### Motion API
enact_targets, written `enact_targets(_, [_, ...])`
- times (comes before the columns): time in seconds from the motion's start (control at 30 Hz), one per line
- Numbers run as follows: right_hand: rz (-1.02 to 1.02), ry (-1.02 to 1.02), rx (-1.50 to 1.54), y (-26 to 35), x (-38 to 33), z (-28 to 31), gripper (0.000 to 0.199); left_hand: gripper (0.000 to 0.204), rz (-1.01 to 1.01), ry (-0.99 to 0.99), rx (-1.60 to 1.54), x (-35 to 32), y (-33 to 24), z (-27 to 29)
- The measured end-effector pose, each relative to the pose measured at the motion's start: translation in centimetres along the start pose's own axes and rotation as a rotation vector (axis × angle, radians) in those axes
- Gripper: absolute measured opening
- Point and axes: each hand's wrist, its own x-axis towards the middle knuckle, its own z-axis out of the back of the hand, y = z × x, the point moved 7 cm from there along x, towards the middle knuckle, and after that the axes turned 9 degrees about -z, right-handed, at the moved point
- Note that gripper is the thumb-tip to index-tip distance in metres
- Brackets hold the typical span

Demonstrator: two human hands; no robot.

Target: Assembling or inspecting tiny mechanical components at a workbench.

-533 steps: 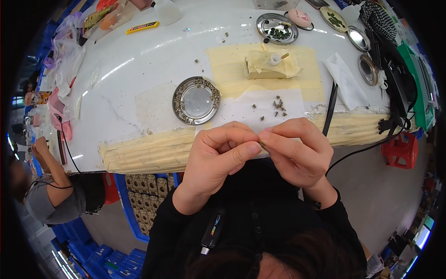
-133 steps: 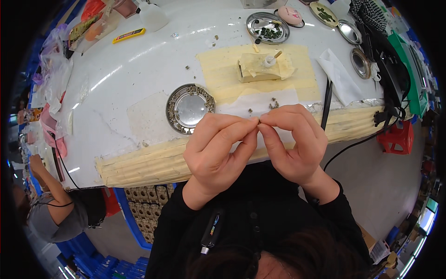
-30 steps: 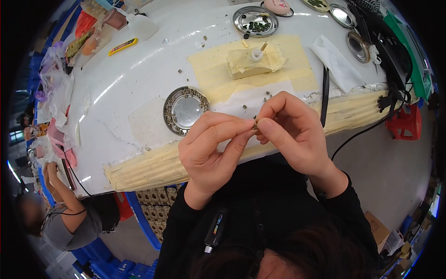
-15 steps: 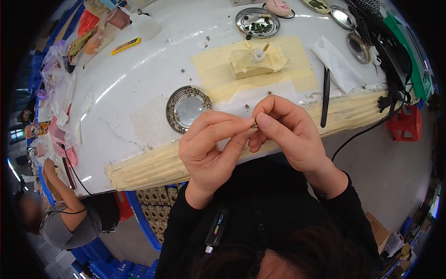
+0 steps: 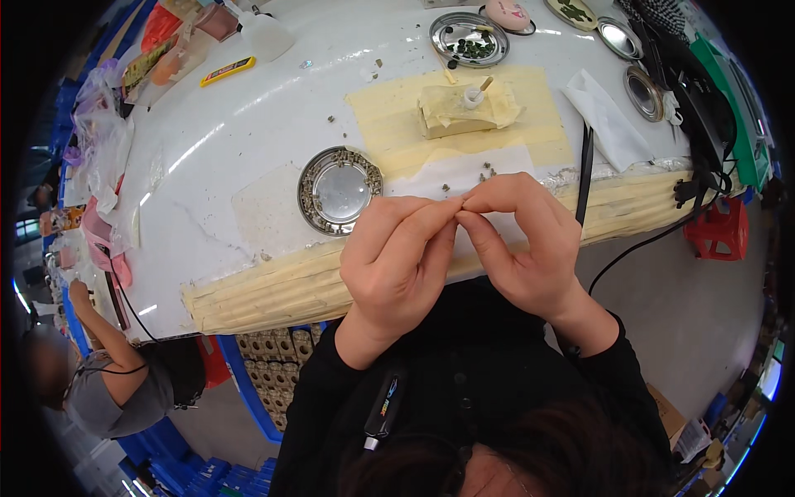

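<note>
My left hand (image 5: 393,261) and my right hand (image 5: 530,244) meet fingertip to fingertip above the table's front edge. Thumb and forefinger of each are pinched together over a tiny metal part, now almost wholly hidden by the fingers. Just beyond them lies a white sheet (image 5: 421,180) with several small metal pieces (image 5: 487,172) on it. Left of my hands, a round metal dish (image 5: 339,192) has many similar pieces around its inner edge. Behind the sheet stands a block wrapped in yellow tape (image 5: 443,126), topped by a small white cup (image 5: 473,98) with a stick in it.
Black tweezers (image 5: 586,170) and a folded white cloth (image 5: 609,124) lie at right. A metal plate with dark green pieces (image 5: 470,51) sits farther back. A yellow box cutter (image 5: 228,71) is at far left. Another person (image 5: 116,389) works at left; a red stool (image 5: 719,228) stands right.
Both hands have turned and their fingertips have drawn closer together. The metal part that showed between them is now covered. The whole view has shifted slightly.
</note>
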Motion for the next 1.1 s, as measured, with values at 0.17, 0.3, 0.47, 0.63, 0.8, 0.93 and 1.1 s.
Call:
enact_targets(0.17, [-0.495,0.155,0.494,-2.8,-1.0,-0.9,0.009,0.023,0.084,0.032,-0.214,-0.1,0.9,0.1])
enact_targets(0.3, [-0.694,0.248,0.807,-3.0,-1.5,-1.8,0.011,0.022,0.117,0.038,-0.320,-0.2,1.2,0.3])
enact_targets(0.47, [-0.667,0.226,0.750,-2.8,-1.4,-1.7,0.010,0.023,0.079,0.000,-0.209,-0.2,0.7,0.5])
enact_targets(0.63, [-0.221,0.118,0.162,-1.0,-0.5,-0.2,0.009,0.023,0.011,-0.004,-0.057,-0.1,0.1,0.4])
enact_targets(0.8, [-0.650,0.248,0.748,-2.9,-1.6,-1.7,0.010,0.022,0.108,0.006,-0.276,-0.3,1.2,0.5])
enact_targets(0.93, [-0.686,0.270,0.860,-2.9,-1.5,-2.1,0.011,0.022,0.149,-0.001,-0.353,-0.5,1.7,0.4])
enact_targets(1.1, [-0.326,0.167,0.366,-1.5,-0.8,-0.7,0.013,0.021,0.119,-0.005,-0.253,-0.5,0.9,0.4])
